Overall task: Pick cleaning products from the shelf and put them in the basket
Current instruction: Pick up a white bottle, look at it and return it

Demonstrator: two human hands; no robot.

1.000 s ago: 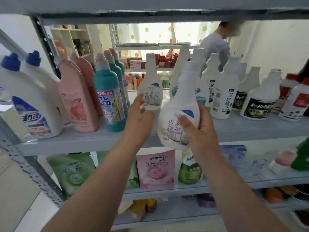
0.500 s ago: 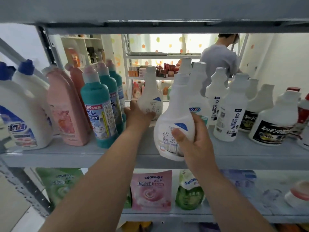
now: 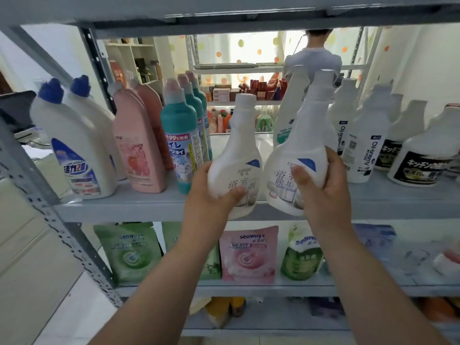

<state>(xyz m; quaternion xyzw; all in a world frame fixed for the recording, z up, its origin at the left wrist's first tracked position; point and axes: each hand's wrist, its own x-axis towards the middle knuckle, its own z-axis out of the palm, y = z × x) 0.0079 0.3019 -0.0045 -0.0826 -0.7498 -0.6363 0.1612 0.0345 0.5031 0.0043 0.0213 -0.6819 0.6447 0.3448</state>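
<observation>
Two matching white cleaner bottles with blue corner marks and dark lettering are held in front of the grey shelf [image 3: 129, 207]. My left hand [image 3: 209, 195] grips the left white bottle [image 3: 240, 155] around its lower body. My right hand [image 3: 321, 188] grips the right white bottle [image 3: 298, 150], which tilts slightly to the right. Both bottles hang just past the shelf's front edge, their bases below the board. No basket is in view.
On the same shelf stand white bottles with blue caps [image 3: 74, 145], pink bottles [image 3: 137, 145], teal bottles [image 3: 181, 145] and white bottles with black labels [image 3: 418, 155]. Refill pouches [image 3: 249, 252] fill the shelf below. A person [image 3: 313, 61] stands behind the rack.
My left hand has closed on the second white bottle and drawn it forward off the shelf, level with the one in my right hand. The view has shifted closer.
</observation>
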